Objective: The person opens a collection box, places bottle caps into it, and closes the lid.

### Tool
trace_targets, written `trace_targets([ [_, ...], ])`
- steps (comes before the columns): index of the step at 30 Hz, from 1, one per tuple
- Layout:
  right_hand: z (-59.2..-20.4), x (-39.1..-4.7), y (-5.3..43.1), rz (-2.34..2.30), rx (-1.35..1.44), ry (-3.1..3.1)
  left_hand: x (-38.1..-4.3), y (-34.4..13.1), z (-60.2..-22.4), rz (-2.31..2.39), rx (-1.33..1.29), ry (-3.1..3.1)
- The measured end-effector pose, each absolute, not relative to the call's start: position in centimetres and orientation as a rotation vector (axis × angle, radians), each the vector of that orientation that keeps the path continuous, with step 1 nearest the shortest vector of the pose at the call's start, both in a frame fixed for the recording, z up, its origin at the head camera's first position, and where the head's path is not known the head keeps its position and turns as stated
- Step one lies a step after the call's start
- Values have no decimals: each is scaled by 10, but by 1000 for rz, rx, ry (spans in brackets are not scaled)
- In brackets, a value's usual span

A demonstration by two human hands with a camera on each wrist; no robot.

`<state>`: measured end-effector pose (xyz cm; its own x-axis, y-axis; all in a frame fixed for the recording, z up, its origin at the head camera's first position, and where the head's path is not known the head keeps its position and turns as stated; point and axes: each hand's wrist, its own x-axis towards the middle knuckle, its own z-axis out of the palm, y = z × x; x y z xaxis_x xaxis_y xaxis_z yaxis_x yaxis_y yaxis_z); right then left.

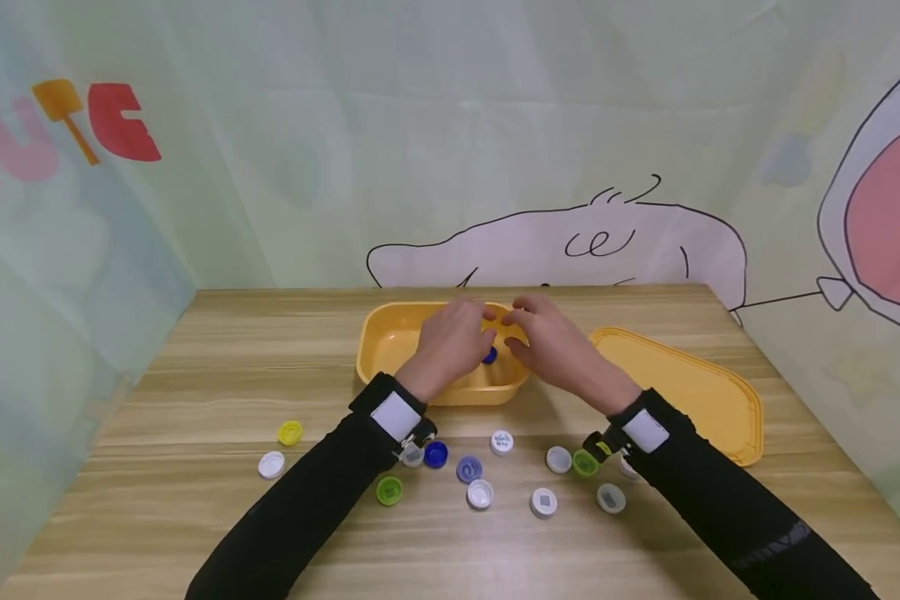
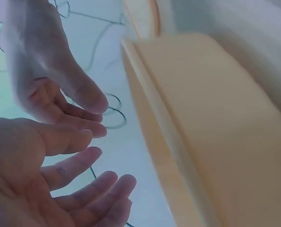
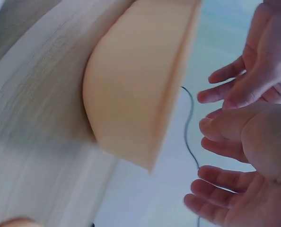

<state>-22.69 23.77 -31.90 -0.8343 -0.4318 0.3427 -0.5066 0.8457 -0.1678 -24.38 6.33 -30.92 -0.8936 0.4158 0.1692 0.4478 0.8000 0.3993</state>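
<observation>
Both hands hover over the yellow plastic box (image 1: 390, 333), fingers loosely bent. The left hand (image 1: 453, 337) and the right hand (image 1: 551, 342) face each other with a small gap between their fingertips. Neither holds anything; the left wrist view shows the left hand (image 2: 79, 184) beside the box's rim, fingers apart. A similar picture comes from the right wrist view, where the right hand (image 3: 254, 165) stays clear of the box wall (image 3: 131, 80). Between the hands a dark blue bottle cap (image 1: 490, 355) shows inside the box, partly hidden by the left hand.
Several loose caps lie on the wooden table (image 1: 270, 358) in front of the box, among them a yellow cap (image 1: 289, 432), a green cap (image 1: 389, 491), a blue cap (image 1: 436, 454) and a white cap (image 1: 480, 494). A flat yellow lid (image 1: 690, 392) lies right of the box.
</observation>
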Motion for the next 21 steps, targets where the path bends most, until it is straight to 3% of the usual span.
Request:
trace_targets([
  [13, -304, -158, 290, 357, 594, -2785, -197, 92, -301, -506, -1100, -2636],
  [21, -309, -116, 317, 341, 530, -2893, -179, 126, -318, -520, -1247, -2673],
])
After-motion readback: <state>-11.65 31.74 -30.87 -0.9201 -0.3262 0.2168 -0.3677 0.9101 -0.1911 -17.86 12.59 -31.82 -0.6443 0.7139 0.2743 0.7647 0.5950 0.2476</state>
